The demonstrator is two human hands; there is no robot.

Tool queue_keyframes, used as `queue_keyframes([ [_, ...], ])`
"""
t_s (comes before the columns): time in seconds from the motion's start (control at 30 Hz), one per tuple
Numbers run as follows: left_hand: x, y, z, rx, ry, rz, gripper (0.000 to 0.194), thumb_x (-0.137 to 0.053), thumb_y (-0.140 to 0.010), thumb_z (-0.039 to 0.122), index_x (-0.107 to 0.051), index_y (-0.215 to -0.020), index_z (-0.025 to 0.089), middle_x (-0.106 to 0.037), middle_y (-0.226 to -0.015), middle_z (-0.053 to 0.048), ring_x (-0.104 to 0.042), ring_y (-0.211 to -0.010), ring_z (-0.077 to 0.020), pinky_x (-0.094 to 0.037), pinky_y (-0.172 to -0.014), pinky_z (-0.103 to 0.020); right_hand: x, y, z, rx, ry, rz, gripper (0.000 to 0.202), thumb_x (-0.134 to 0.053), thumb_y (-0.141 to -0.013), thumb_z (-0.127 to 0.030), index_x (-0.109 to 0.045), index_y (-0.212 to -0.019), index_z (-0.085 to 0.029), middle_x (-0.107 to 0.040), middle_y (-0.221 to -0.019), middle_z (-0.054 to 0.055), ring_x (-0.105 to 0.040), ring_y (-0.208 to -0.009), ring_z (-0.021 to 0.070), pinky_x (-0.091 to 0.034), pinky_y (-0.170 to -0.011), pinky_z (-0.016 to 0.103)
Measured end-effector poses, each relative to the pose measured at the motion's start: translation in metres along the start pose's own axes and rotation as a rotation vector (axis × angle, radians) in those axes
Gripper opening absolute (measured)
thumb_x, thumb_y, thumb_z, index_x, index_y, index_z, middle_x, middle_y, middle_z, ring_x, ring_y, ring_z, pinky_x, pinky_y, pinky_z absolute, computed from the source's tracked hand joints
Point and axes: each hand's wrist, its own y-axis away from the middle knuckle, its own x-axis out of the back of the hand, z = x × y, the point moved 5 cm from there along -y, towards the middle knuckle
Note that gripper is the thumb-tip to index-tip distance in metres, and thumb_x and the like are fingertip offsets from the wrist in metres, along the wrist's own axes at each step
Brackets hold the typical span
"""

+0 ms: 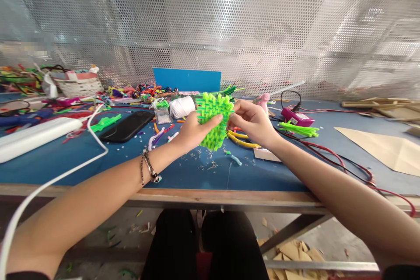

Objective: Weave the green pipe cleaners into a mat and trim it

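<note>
A bright green woven piece (213, 118), which looks made of fuzzy pipe cleaners, is held up above the blue tabletop. My left hand (193, 132) grips it from the left, thumb lying across its front. At its right edge, my right hand (251, 121) has thumb and fingers pinched together; what lies between those fingertips is too small to make out. Yellow pipe cleaners (244, 141) lie under my right hand. A short light blue scrap (236, 160) and small clippings rest on the table below the woven piece.
Left of my hands are a black phone (127, 126), a white power strip (39, 138) with its cable, and a roll of white yarn (182, 107). On the right lie green pipe cleaners (298, 129), a purple adapter (298, 117), red cables and brown paper (380, 146). A pink glue gun (263, 98) stands behind.
</note>
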Motion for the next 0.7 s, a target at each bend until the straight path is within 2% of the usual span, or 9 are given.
queue_keyframes([
  [0.37,-0.0045,0.0022,-0.0006,-0.004,0.045,-0.046,0.025,-0.061,-0.072,0.039,-0.061,-0.084,0.018,-0.07,-0.083,-0.004,-0.065,-0.074,-0.0185,-0.054,-0.062,-0.027,0.0002,0.0021,-0.0029,0.075,0.004,-0.086,0.023,-0.061,-0.076,-0.034,-0.047,-0.067,-0.019,-0.053,-0.054,-0.005,-0.053,-0.05,0.0063,-0.041,-0.048,0.02],
  [0.6,-0.0013,-0.0003,0.0032,-0.064,-0.06,-0.063,0.022,-0.06,-0.07,0.036,-0.061,-0.08,0.016,-0.07,-0.083,-0.005,-0.064,-0.079,-0.0189,-0.054,-0.07,-0.029,-0.0022,0.0024,0.0027,0.008,0.016,-0.041,0.03,-0.061,-0.076,-0.04,-0.043,-0.063,-0.02,-0.052,-0.049,-0.005,-0.048,-0.044,0.0061,-0.038,-0.044,0.02],
  [0.7,-0.0006,-0.0008,0.0018,-0.03,-0.03,-0.048,0.024,-0.061,-0.07,0.038,-0.06,-0.08,0.016,-0.069,-0.08,-0.004,-0.064,-0.075,-0.0181,-0.053,-0.066,-0.028,-0.001,0.0012,0.0012,0.021,-0.018,-0.063,0.027,-0.059,-0.077,-0.039,-0.046,-0.065,-0.019,-0.054,-0.052,-0.005,-0.05,-0.046,0.006,-0.04,-0.046,0.02],
])
